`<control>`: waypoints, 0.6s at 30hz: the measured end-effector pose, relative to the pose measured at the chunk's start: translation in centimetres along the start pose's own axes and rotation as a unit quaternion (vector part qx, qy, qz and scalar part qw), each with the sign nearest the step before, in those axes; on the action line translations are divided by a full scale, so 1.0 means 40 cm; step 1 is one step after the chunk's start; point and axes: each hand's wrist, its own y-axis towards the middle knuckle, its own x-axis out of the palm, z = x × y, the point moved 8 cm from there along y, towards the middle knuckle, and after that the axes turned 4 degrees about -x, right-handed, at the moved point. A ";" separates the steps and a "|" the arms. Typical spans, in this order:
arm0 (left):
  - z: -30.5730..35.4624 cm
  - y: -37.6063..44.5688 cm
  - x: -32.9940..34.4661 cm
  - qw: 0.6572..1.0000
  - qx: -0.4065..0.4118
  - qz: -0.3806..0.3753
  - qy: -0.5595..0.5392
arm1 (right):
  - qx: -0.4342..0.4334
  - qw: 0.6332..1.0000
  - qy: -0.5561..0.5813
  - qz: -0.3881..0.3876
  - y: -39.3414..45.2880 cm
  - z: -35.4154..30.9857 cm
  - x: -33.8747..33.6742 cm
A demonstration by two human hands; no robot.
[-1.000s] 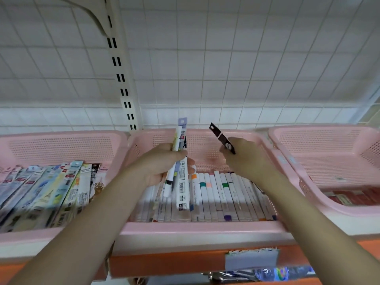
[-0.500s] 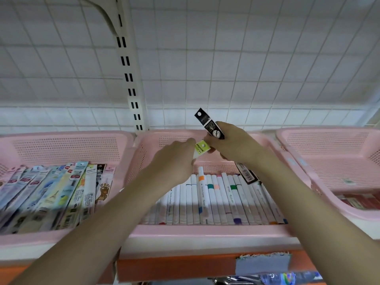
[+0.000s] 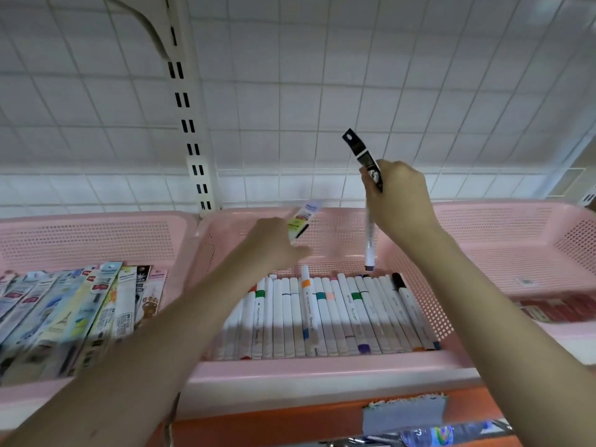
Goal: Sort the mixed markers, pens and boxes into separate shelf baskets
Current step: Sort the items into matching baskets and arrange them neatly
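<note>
Since 0.5 s ago your hands split apart. Markers (image 3: 322, 317) lie in mid basket (image 3: 322, 369). L hand (image 3: 274, 243) pinches a packet (image 3: 303, 221); R hand (image 3: 400, 201), higher, grips black pack (image 3: 364, 159) w/ pen (image 3: 370, 246) hanging over markers.

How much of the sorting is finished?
Lots: white markers fill the middle basket, packaged pens the left basket. The left hand holds a pen pack, the right hand a black pack and a pen. Those still need baskets.
</note>
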 end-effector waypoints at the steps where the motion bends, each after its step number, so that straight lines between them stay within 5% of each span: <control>1: 0.012 0.003 0.028 1.000 -0.002 -0.027 0.008 | 0.004 1.000 -0.015 -0.011 -0.003 0.006 -0.001; 10: 0.007 -0.005 0.104 0.988 -0.060 -0.142 0.001 | 0.062 0.989 -0.054 -0.127 -0.032 0.071 0.021; 14: -0.012 -0.003 -0.027 0.994 -0.062 -0.081 -0.045 | 0.049 0.985 -0.028 -0.161 -0.046 0.038 0.062; 18: -0.050 -0.017 -0.181 0.991 -0.064 0.016 0.114 | 0.025 0.979 -0.009 -0.200 -0.050 -0.010 0.100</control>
